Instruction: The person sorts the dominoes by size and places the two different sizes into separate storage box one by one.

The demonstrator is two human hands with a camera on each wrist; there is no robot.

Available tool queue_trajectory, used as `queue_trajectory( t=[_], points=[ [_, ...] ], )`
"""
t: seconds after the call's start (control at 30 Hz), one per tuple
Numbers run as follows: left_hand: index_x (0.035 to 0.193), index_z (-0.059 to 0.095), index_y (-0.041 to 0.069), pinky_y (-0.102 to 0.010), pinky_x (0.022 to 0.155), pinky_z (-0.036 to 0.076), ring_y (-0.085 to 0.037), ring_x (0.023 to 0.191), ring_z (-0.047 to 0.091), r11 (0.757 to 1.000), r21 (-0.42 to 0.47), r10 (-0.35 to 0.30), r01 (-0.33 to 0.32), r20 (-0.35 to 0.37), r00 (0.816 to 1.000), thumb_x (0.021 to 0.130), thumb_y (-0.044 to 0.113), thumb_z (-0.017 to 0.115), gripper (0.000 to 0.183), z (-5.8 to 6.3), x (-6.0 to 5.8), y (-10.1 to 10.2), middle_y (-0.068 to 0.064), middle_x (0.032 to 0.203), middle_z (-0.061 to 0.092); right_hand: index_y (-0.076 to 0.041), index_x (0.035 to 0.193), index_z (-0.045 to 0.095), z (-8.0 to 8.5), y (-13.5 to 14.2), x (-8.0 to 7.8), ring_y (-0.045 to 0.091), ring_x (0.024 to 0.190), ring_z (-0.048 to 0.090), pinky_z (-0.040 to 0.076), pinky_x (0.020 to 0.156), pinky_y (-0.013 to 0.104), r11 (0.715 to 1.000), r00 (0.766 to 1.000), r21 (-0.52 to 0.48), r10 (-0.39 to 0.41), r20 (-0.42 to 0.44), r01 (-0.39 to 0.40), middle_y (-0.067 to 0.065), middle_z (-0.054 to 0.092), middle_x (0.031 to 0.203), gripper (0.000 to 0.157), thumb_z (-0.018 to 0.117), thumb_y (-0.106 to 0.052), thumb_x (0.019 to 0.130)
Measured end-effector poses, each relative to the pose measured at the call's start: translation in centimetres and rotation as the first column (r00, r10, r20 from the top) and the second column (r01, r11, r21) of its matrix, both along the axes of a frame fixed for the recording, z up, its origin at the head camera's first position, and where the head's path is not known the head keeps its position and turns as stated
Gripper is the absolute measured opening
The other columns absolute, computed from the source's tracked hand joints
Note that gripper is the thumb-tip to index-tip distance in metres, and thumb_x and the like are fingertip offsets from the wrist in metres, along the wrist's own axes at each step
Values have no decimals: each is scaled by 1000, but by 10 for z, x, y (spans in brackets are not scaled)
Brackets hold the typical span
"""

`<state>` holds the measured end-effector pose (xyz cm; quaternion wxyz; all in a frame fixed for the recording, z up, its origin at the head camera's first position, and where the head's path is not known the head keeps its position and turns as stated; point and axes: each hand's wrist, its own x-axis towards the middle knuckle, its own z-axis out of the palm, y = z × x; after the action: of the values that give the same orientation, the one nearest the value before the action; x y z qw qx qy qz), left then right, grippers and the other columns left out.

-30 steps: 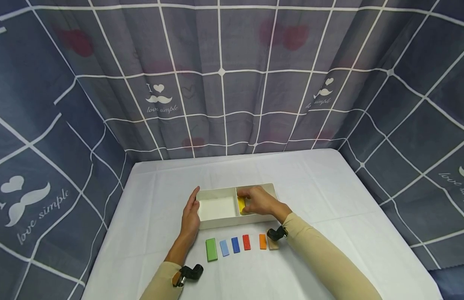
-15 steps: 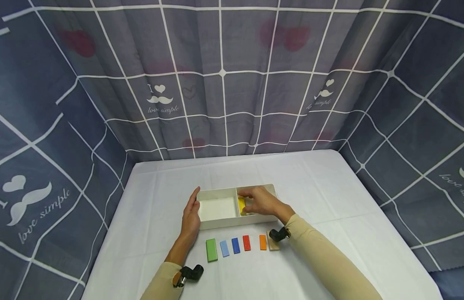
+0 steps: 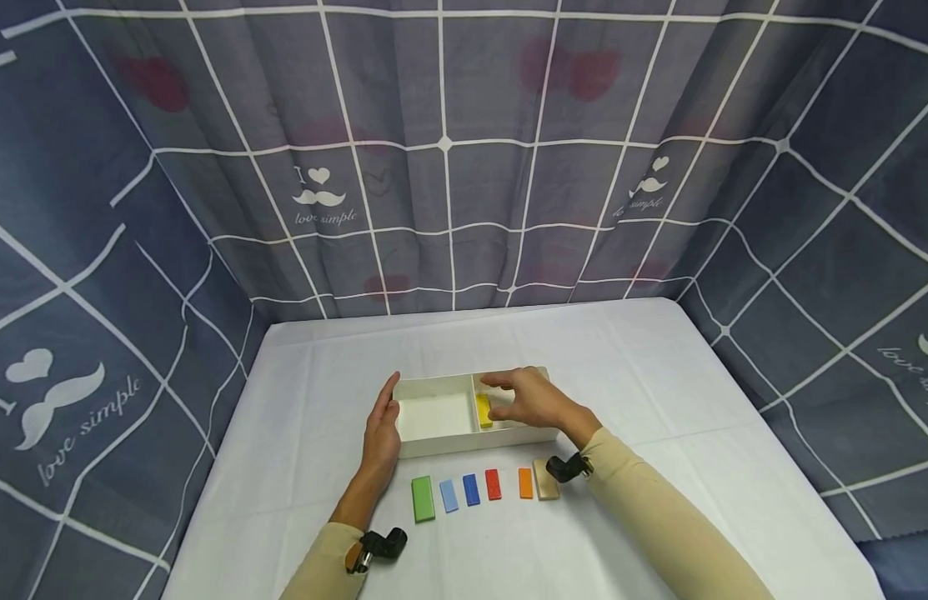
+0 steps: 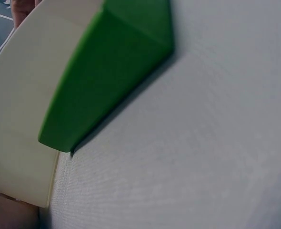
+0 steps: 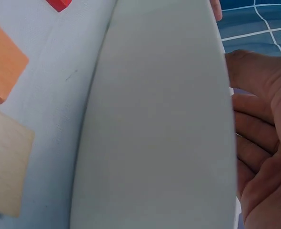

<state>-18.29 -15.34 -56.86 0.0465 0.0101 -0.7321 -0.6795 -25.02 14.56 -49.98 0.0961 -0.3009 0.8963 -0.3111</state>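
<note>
A cream box (image 3: 438,447) with two compartments lies on the table. My left hand (image 3: 381,433) rests along its left end wall, fingers fairly straight. Inside the right compartment a yellow block (image 3: 484,411) lies against the divider. Over that compartment is my right hand (image 3: 534,400), thumb and fingers spread apart with nothing between them; the thumb is close to the yellow block. In the right wrist view the same hand (image 5: 262,129) shows above the box's near wall (image 5: 155,119), its fingertips hidden behind it. A green block (image 4: 112,71) fills much of the left wrist view.
In front of the box, a row holds the green block, a light blue block (image 3: 449,497), a dark blue block (image 3: 472,490), a red block (image 3: 493,484), an orange block (image 3: 525,483) and a wooden block (image 3: 545,481). Patterned curtains (image 3: 479,183) surround the white table (image 3: 321,358).
My right hand has let go of the yellow block and moved slightly right and up, its fingers parted. The block stays by the divider. The left hand has not moved.
</note>
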Motion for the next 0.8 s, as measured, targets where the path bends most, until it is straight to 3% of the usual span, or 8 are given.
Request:
queue_trajectory(
  t=[0.2, 0.6, 0.8],
  points=[
    [175, 29, 22, -59, 139, 11, -34, 171, 14, 1000, 0, -6, 6, 6, 1000, 120, 15, 27, 56, 0, 0, 0, -8, 184, 21, -12, 151, 68, 4, 5, 2, 34, 131, 71, 53, 116, 57, 1000, 999, 9, -14, -44, 14, 5, 73, 147, 63, 89, -26, 93],
    [175, 29, 21, -59, 139, 11, -34, 171, 15, 1000, -2, 2, -2, 7, 1000, 120, 16, 26, 55, 0, 1, 1, -9, 183, 23, -9, 149, 69, 18, 25, 13, 39, 132, 70, 57, 113, 54, 998, 999, -54, -18, -51, 15, 9, 73, 145, 63, 90, -24, 91],
    [175, 28, 20, -60, 139, 11, -35, 171, 15, 1000, -3, -1, 1, 7, 1000, 120, 16, 27, 55, 0, 1, 1, -10, 183, 23, -10, 148, 69, 22, 35, 17, 34, 132, 71, 58, 113, 51, 999, 997, -49, -28, -76, 24, 6, 73, 146, 64, 92, -23, 90]
  ],
)
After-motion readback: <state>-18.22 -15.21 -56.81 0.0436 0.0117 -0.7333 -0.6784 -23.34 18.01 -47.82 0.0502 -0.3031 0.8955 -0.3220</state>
